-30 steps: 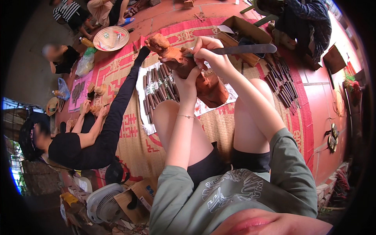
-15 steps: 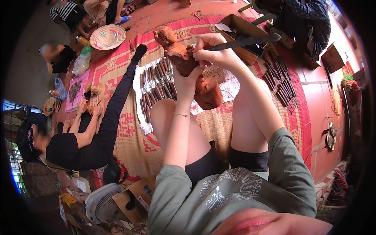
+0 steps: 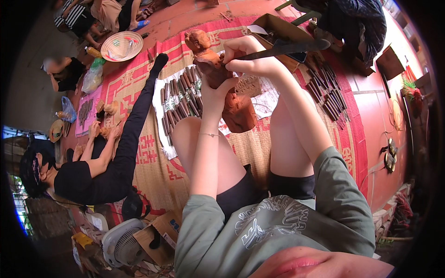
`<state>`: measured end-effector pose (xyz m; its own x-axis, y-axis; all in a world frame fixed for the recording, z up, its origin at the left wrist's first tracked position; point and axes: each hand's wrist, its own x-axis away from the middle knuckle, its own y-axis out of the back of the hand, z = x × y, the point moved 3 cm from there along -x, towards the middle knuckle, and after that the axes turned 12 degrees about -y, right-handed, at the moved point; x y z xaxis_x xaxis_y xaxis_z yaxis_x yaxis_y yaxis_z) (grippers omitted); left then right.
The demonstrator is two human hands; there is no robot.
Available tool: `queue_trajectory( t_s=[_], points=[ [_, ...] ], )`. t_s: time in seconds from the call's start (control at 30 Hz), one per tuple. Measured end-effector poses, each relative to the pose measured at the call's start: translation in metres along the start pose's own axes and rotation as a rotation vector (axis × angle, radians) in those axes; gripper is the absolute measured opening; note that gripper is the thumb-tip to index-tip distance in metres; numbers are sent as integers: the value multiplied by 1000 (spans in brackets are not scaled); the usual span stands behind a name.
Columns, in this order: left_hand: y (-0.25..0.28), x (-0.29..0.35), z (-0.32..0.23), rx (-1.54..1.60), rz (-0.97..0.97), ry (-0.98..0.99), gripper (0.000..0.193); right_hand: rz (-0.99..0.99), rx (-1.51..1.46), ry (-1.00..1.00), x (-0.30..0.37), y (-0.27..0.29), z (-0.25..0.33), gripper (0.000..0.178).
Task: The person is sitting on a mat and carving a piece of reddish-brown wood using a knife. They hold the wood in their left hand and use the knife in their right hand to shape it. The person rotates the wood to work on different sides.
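Held above the mat between my knees is a reddish-brown carved wooden figurine (image 3: 206,58), with a rounded head at its far end and a broad lower part toward me. My left hand (image 3: 219,95) wraps round its middle from below. In my right hand (image 3: 248,52) is a dark, long carving tool (image 3: 292,48), its thick end sticking out to the right. The tool's working tip meets the figurine's side behind my right fingers, where it is hidden from view.
Rows of dark-handled carving tools (image 3: 181,95) lie on a white cloth beyond my left knee; more tools (image 3: 330,92) lie at the right. A wooden box (image 3: 282,32) stands ahead. On the left, a person in black (image 3: 95,180) works on another carving, a leg stretched across the mat (image 3: 153,162).
The view has shifted slightly. The figurine has tilted a little within my grip, its lower part swinging left, and my right hand stays at its side with the tool.
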<state>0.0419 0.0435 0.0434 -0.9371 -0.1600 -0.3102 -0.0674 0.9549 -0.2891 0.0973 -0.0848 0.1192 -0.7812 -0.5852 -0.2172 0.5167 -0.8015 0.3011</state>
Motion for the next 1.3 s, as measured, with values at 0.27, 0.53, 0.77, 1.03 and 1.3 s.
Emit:
queue_trajectory(
  t_s=[0.27,0.53,0.77,1.03,1.3],
  points=[
    [-1,2,-4,107,4,140,44,-10,69,67,3,-1,6,18],
    [1,-1,14,37,-6,37,29,-164,-169,126,-6,-10,-14,22],
    [-10,2,-4,111,-2,119,34,-78,-363,51,0,-5,-15,21],
    [-3,-1,6,38,3,7,34,-143,-270,62,0,-11,-6,21],
    [-13,3,-2,146,37,152,36,-44,-353,-3,2,-5,-10,23]
  ],
)
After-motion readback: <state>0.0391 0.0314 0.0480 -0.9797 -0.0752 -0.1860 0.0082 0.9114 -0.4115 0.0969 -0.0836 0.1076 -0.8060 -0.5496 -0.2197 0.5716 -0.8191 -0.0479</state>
